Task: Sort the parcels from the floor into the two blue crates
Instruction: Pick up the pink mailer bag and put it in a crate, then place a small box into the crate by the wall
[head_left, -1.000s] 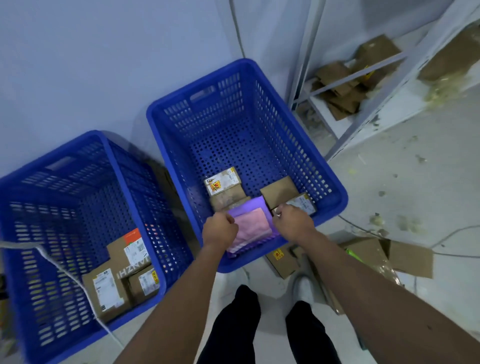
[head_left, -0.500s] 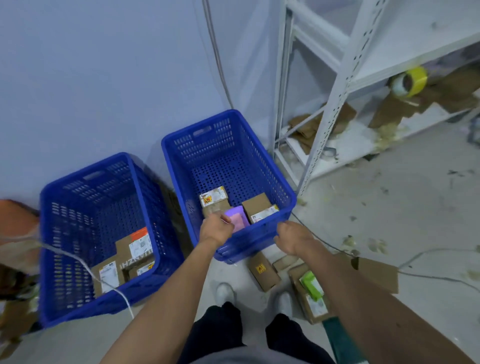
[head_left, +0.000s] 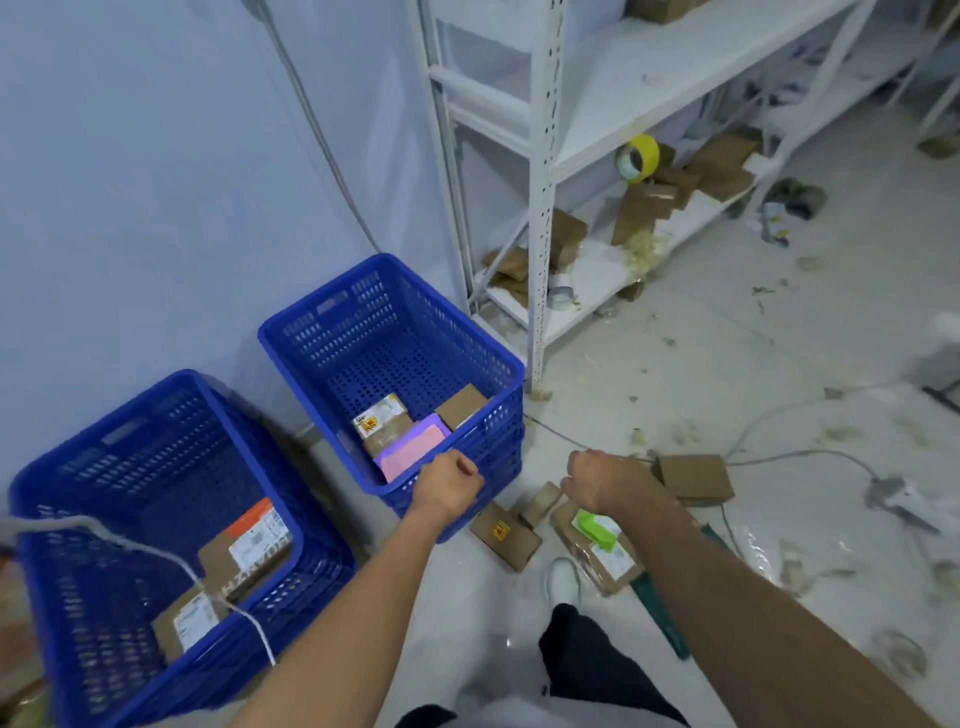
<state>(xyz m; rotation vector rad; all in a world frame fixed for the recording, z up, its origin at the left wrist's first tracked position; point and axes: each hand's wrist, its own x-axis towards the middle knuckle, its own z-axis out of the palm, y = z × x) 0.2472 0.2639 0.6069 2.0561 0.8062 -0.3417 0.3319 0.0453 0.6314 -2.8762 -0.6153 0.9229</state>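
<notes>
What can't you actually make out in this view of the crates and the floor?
Head view only.
Parcel labels in the left crate: too small and blurred to read.
Pink parcel: near end hidden by the right crate's wall.
Left hand, right hand: fingers curl under, hiding any grip.

A white metal shelving rack stands at 1 o'clock, with a yellow tape roll and brown cardboard scraps among its lower shelves. At 3 o'clock grey cables trail over the littered floor toward a white power strip. At 11 o'clock another cable runs down the wall.
</notes>
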